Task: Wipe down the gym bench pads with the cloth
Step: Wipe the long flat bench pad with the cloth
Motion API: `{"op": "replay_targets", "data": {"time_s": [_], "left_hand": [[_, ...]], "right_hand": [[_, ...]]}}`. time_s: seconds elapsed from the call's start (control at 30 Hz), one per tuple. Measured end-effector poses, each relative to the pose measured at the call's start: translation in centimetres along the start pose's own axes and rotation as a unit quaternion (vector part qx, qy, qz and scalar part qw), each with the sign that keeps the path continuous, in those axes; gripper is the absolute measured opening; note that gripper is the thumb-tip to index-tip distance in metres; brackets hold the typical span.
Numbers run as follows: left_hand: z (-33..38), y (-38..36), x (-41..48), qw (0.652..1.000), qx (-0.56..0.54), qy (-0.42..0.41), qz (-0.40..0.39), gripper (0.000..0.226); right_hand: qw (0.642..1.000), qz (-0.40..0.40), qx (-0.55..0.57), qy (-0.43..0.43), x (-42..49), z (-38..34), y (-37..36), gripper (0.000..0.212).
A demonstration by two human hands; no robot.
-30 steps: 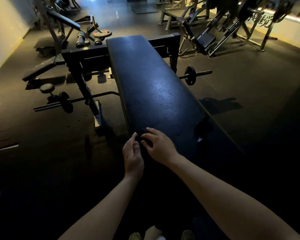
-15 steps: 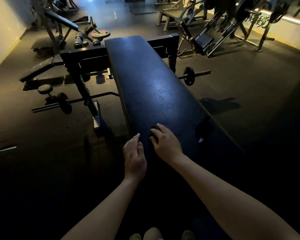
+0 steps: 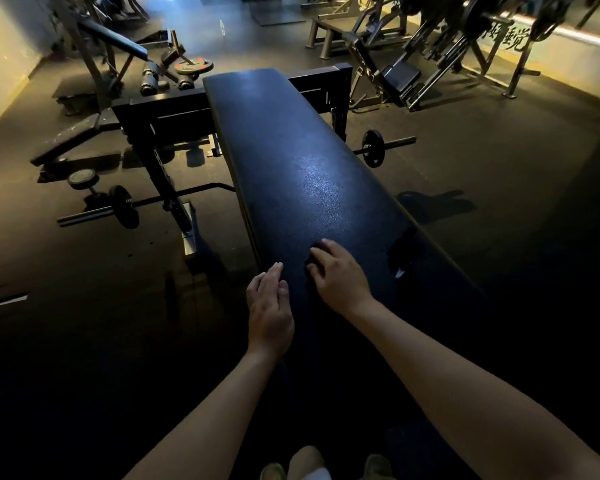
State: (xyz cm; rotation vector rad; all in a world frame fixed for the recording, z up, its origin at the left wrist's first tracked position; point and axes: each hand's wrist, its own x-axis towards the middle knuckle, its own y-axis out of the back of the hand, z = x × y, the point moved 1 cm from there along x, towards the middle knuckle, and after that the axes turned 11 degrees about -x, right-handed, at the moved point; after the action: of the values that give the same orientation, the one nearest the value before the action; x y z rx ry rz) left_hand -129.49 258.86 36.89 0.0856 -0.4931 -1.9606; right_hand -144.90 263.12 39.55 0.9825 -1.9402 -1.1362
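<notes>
1. head view showed me the long black pad (image 3: 302, 161) running away from the person, lit in its middle and dark at the near end.
2. the right hand (image 3: 342, 277) lay on the pad near its middle line, fingers curled over a dark cloth (image 3: 311, 264) bunched against the surface. the cloth was so dark i could barely make out its edges.
3. the left hand (image 3: 270, 306) sat at the pad's left edge, fingers straight and together, holding nothing, just beside the right hand but apart from it.
4. a torn patch (image 3: 400, 254) marked the pad's right edge, to the right of the right hand.
5. a barbell (image 3: 118, 209) lay on the floor (image 3: 499, 168) left of the pad.
</notes>
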Motion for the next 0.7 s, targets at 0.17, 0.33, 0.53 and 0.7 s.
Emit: {"op": "replay_targets", "data": {"time_s": [0.17, 0.33, 0.53, 0.7], "left_hand": [[-0.2, 0.0, 0.0, 0.999, 0.011, -0.044, 0.001, 0.050], [0.0, 0.0, -0.1, 0.999, 0.015, -0.037, 0.006, 0.048], [-0.3, -0.2, 0.0, 0.999, -0.011, -0.023, 0.030, 0.043], [-0.1, 0.0, 0.0, 0.999, 0.004, -0.035, 0.019, 0.051]], "right_hand": [[0.995, -0.026, 0.026, 0.093, -2.1, -2.7, -0.9, 0.038], [0.997, 0.015, -0.019, 0.072, -0.4, 1.3, 0.4, 0.032], [1.000, 0.006, -0.013, -0.013, -0.6, 0.3, -0.1, 0.042], [0.994, -0.039, 0.013, 0.100, -2.3, -3.0, -1.1, 0.042]]}}
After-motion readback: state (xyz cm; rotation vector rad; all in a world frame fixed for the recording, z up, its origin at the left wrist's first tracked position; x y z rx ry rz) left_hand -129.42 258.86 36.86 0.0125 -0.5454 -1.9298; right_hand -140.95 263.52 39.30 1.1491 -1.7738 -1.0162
